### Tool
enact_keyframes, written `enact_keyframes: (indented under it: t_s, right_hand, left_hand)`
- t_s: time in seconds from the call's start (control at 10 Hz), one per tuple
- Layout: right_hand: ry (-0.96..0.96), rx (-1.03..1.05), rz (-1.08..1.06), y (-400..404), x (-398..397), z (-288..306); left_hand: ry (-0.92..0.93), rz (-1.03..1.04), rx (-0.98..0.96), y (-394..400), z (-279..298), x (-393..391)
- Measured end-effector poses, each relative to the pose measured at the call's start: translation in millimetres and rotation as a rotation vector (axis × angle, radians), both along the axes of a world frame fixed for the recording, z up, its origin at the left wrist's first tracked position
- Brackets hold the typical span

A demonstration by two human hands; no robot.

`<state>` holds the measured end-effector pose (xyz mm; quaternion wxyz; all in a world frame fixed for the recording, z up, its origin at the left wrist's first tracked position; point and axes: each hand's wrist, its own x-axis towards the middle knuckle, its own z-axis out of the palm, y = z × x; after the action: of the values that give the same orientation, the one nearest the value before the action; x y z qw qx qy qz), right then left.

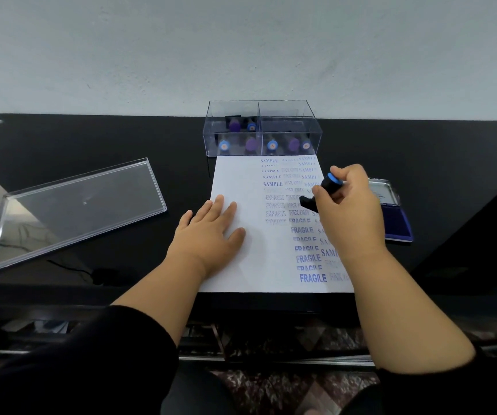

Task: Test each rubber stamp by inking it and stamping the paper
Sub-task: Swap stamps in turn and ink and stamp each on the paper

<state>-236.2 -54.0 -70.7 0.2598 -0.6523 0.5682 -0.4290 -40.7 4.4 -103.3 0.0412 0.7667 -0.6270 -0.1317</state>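
Fingers (pixel 335 191) curled round tilted stamp (pixel 325 188), seemingly.

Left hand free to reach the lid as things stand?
Probably yes. The left hand lies flat on the paper, holding nothing, and the lid sits to its left on the table with nothing between them.

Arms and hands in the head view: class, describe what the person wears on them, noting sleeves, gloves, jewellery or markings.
Both forearms are bare, with black sleeves pushed up towards the elbows. The left hand and right hand are ungloved. No rings, watch, bracelets or markings show on either.
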Motion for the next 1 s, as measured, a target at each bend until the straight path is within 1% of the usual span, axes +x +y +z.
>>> enact_keyframes:
  t_s: [0.1,0.4,0.8,1.0]
  right_hand:
    - [0.082,-0.025,-0.025,-2,-9,6]
    - [0.321,-0.016,-0.196,-7,-46,9]
    - [0.354,-0.014,-0.231,-7,-49,-6]
    - [0.454,0.004,-0.205,-10,-50,0]
  left_hand:
    - [-0.005,-0.003,0.0,0,-1,1]
    - [-0.017,-0.013,0.006,-1,-1,2]
    - [-0.004,-0.011,-0.003,0,-1,1]
    - [0.0,-0.011,0.0,1,0,1]
